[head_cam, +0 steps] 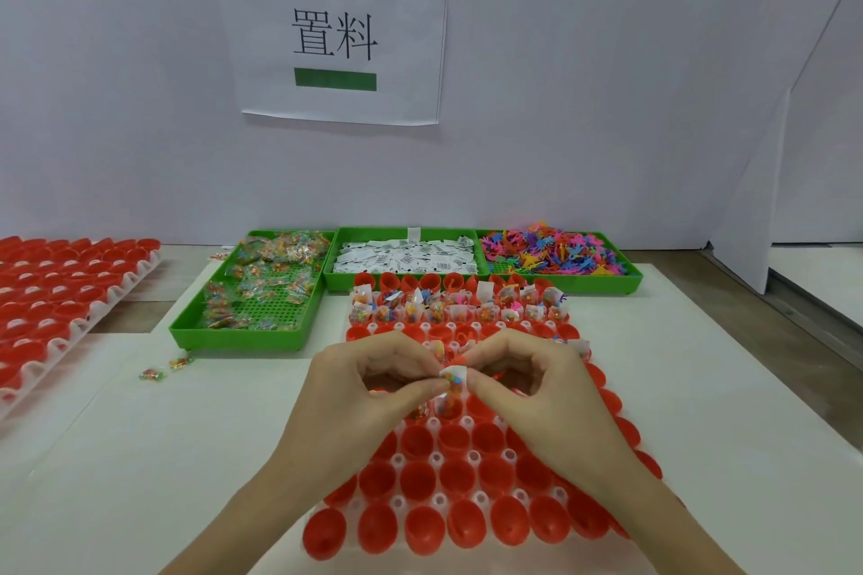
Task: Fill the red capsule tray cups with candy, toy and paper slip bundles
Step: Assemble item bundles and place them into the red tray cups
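The red capsule tray (467, 481) lies in front of me, its two far rows of cups holding bundles (448, 308) of candy, toy and paper. Above the tray's middle my left hand (373, 392) and my right hand (523, 392) meet, and both pinch one small bundle (454, 377): a white paper slip wrapped round a bag of coloured candy. Several near cups stand bare and red. Cups under my hands are partly hidden.
Three green bins stand behind the tray: candy bags (261, 289) on the left, paper slips (406, 254) in the middle, coloured toys (555, 252) on the right. A second tray of red cups (60, 294) lies at far left. Two loose candy bags (163, 368) rest on the mat.
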{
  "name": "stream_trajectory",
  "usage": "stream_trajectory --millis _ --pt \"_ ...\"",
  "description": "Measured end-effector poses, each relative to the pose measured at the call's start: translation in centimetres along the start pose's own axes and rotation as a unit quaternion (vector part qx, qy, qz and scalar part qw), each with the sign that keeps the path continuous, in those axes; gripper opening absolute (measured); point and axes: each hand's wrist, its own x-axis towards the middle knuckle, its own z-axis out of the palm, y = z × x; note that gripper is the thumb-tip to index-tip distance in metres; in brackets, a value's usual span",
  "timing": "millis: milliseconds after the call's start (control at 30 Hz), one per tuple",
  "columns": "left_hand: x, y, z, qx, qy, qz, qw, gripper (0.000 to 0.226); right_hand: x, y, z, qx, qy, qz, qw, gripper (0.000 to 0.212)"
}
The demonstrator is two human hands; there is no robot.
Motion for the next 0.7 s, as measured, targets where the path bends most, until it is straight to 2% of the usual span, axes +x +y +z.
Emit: stream_trajectory --millis 233,367,567,700 --pt "0.1 -0.1 0.5 -0.009 0.019 0.0 1.0 0.01 0.2 0.0 -0.7 -0.007 -0.049 -0.012 0.999 0.017" --pt "0.1 0.0 0.9 -0.016 0.018 0.007 1.0 0.01 0.3 -0.1 -1.4 0.001 -0.075 -0.007 0.997 0.012" --pt "0.2 -0.2 1.7 0.125 0.04 0.093 0.987 0.016 0.6 0.2 -2.4 -0.024 -0.091 0.002 0.996 0.019" --pt "0.2 -0.6 2.3 0.207 -0.008 0.13 0.97 0.019 0.6 0.7 -2.8 -0.108 -0.095 0.01 0.99 0.012"
